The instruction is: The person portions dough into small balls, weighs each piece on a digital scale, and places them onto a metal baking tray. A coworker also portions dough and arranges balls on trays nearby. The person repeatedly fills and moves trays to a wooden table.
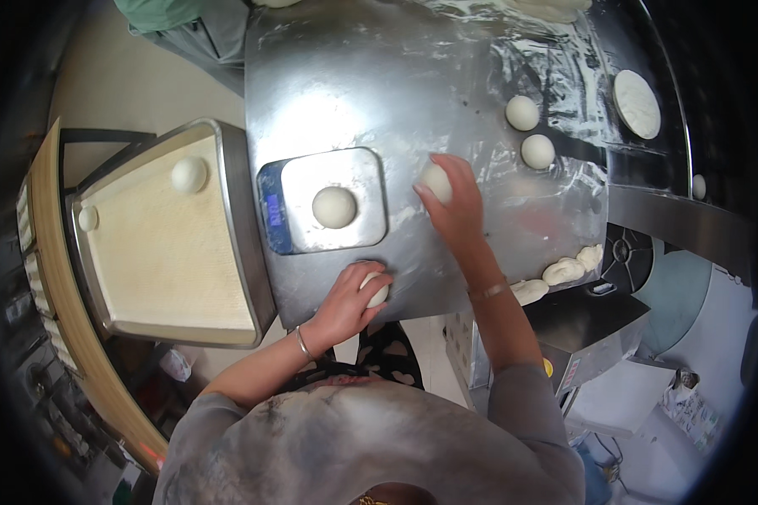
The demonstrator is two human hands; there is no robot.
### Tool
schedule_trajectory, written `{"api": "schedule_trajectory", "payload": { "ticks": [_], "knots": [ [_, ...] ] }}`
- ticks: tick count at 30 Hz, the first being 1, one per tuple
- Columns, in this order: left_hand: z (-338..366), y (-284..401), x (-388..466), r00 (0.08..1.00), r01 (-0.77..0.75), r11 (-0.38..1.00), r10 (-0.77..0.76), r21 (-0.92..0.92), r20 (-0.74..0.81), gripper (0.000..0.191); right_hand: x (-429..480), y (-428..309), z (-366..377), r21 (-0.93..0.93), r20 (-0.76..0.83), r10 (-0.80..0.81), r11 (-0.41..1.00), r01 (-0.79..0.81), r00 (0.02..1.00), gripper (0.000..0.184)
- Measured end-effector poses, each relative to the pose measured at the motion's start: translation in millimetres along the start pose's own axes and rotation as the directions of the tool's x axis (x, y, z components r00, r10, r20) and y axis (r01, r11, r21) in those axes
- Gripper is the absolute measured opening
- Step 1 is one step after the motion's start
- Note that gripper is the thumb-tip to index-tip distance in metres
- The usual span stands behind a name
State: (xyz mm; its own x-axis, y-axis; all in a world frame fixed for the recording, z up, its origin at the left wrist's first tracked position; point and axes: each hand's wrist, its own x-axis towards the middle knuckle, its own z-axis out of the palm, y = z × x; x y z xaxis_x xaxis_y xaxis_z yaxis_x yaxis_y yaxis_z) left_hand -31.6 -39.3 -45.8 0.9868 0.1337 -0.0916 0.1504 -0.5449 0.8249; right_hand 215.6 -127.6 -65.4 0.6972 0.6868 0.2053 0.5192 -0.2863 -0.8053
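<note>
My left hand (352, 298) curls around a dough ball (377, 291) near the front edge of the steel table (429, 284). Farther up and to the right, my right hand (458, 199) has its thumb and fingers around another dough ball (437, 182). Between and left of my hands lies a digital kitchen scale (369, 227) with a blue display side. One round dough ball (334, 207) rests on its metal plate. On the table beyond my right hand are two more smooth balls, an upper one (522, 113) and a lower one (537, 151).
A deep lined tray (177, 278) at the left holds two dough balls (189, 175). Irregular dough pieces (563, 271) lie along the table's right front edge. A round white floury mound (637, 104) sits at far right. Another person's grey-clad leg (218, 38) stands beyond the table's left corner.
</note>
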Motion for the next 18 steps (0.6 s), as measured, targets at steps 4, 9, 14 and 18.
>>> {"api": "schedule_trajectory", "payload": {
  "ticks": [4, 9, 14, 18],
  "knots": [
    [-11.4, 1.5, -29.3, 0.998, 0.035, 0.991, -0.027, 0.132, -0.064, 0.055, -67.8, -28.5, -2.9, -0.13, 0.099, 0.009, 0.992, 0.004, 0.995, 0.055],
    [-19.4, -10.4, -40.3, 0.995, 0.104, 0.98, -0.103, 0.167, -0.014, 0.054, -74.9, -49.5, 14.0, -0.219, 0.077, -0.117, 0.967, 0.132, 0.99, 0.06],
    [2.5, -23.7, -25.9, 0.994, -0.084, 0.981, 0.095, 0.176, -0.054, 0.048, -38.7, -83.2, 44.5, -0.082, 0.178, -0.144, 0.984, 0.16, 0.974, 0.061],
    [0.7, -24.7, -33.2, 0.986, -0.155, 0.982, 0.161, 0.11, -0.046, 0.043, -14.2, -101.9, 88.2, -0.138, 0.335, -0.241, 0.944, 0.301, 0.911, 0.057]
  ]
}}
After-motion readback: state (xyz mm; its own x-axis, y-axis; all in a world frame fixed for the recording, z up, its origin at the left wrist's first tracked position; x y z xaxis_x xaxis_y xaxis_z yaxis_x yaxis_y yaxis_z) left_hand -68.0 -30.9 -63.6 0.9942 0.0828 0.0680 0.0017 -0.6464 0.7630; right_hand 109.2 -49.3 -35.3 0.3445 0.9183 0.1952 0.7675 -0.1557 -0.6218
